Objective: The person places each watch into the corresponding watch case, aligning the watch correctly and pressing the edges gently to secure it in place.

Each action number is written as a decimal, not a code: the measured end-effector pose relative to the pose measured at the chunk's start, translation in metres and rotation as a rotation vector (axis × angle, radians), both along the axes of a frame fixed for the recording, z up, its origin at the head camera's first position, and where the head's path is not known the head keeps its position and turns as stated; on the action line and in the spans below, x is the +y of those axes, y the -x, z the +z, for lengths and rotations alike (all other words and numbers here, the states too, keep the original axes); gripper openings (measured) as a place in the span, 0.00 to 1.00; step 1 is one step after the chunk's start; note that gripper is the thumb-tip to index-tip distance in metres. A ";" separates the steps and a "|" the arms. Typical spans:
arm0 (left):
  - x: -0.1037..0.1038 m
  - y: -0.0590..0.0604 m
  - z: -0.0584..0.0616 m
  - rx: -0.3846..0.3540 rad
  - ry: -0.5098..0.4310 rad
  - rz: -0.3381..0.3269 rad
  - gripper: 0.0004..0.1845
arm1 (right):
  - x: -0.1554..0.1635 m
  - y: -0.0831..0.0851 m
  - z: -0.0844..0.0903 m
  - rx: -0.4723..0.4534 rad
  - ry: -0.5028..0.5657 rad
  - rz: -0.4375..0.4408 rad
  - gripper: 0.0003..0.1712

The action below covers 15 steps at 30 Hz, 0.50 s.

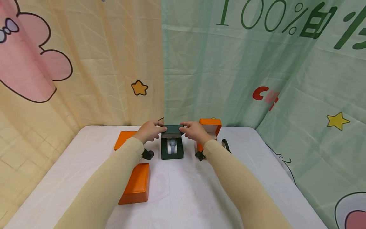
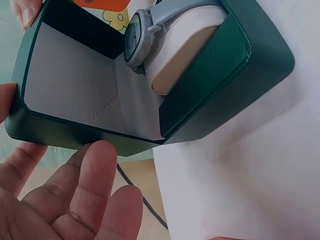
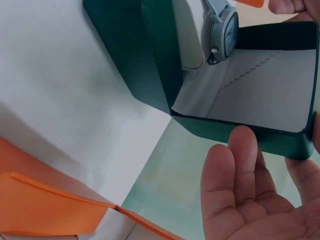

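A white tabletop (image 1: 183,190) fills the lower middle; behind it at 10 o'clock hangs a yellow curtain (image 1: 94,63) with pink cartoon shapes and a small star (image 1: 139,88); from 12 to 4 o'clock hangs a green curtain (image 1: 228,70) with dark green print, red marks and a yellow star (image 1: 338,121); the light is even and soft.

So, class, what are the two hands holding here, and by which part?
Both the left hand and the right hand hold the dark green hinged leatherette watch box by its raised lid, one at each end of the lid.
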<state>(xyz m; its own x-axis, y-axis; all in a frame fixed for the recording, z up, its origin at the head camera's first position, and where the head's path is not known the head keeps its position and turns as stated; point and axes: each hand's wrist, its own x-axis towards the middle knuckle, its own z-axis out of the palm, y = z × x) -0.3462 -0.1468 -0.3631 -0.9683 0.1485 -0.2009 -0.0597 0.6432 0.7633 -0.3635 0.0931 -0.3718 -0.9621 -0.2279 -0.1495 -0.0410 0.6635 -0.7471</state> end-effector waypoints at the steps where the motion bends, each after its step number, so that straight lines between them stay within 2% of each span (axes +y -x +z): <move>1: 0.000 0.000 0.000 -0.001 0.000 -0.001 0.29 | 0.000 0.000 0.000 0.002 -0.005 0.001 0.29; 10: -0.001 -0.001 0.001 0.007 0.009 -0.017 0.29 | -0.001 -0.002 0.000 0.013 -0.026 -0.009 0.30; 15: 0.001 0.000 0.001 0.006 0.026 0.003 0.27 | 0.000 -0.003 0.000 0.020 -0.029 -0.010 0.29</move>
<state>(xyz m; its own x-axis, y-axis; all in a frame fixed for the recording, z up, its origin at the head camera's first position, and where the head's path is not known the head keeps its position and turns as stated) -0.3464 -0.1462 -0.3617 -0.9699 0.1406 -0.1990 -0.0573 0.6624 0.7470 -0.3602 0.0935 -0.3713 -0.9672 -0.2141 -0.1370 -0.0488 0.6854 -0.7265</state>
